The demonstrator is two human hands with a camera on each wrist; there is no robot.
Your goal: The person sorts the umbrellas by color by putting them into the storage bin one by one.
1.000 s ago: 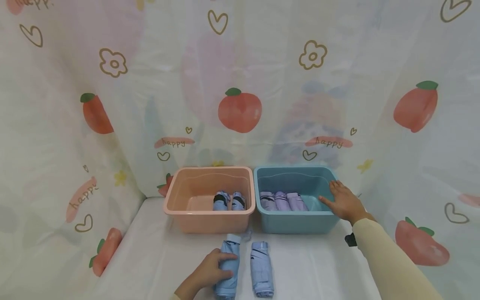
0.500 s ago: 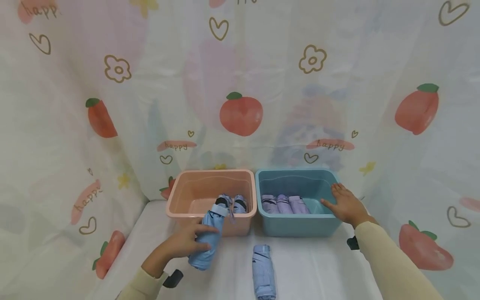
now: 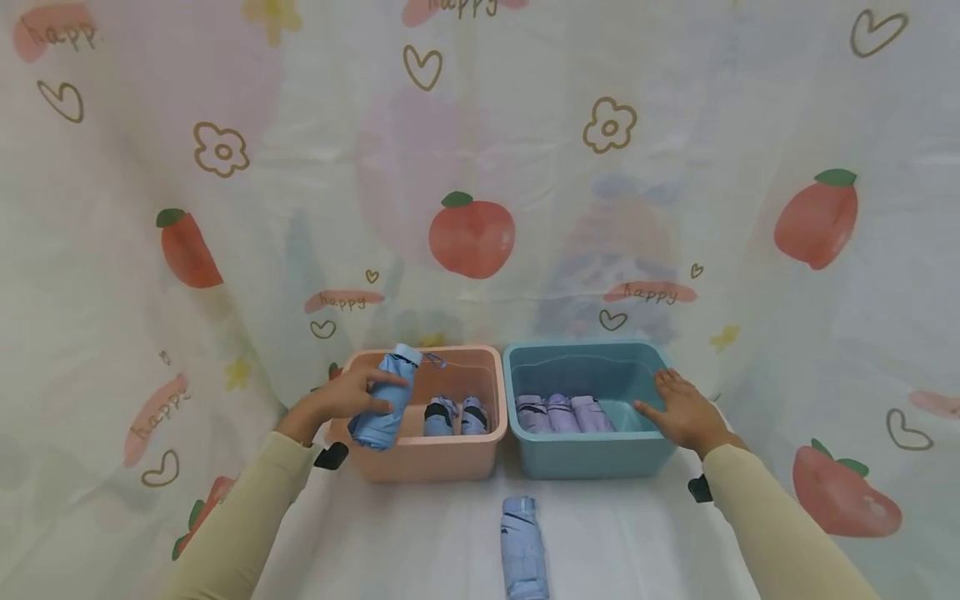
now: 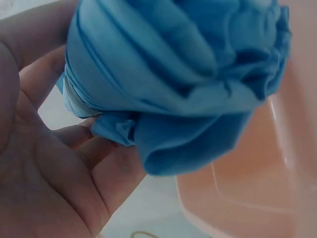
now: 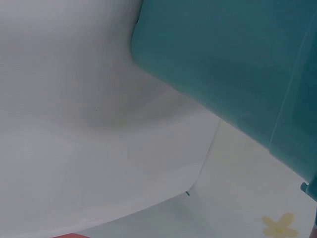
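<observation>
The pink tub (image 3: pixel 427 454) is standing on the white table (image 3: pixel 637 542), its right wall just beside the left wall of the blue tub (image 3: pixel 592 457), with only a thin gap between the two rims. Behind the pink tub the printed curtain (image 3: pixel 472 167) is hanging close to its back rim, while in front of it a broad stretch of table is lying open, broken only by one folded umbrella on the table (image 3: pixel 522 550), which is lying well apart from the tub's front wall. The left half of the pink tub's floor is showing bare; two rolled umbrellas (image 3: pixel 453 416) are lying side by side against its right wall. The left hand (image 3: pixel 341 400) is curling its fingers round a light blue folded umbrella (image 3: pixel 384 400), holding it tilted over the pink tub's left front part, its capped end pointing up toward the back rim and a thin strap dangling there. The right hand (image 3: pixel 678 408) is resting with straight fingers on the blue tub's right rim, far from the pink tub; three lilac umbrellas (image 3: pixel 562 412) are lying inside. The left wrist view is showing the bunched folds of the light blue umbrella's lower end and the palm beneath, above the pink tub's rim; the right wrist view is showing only the blue tub's outer wall and table.
</observation>
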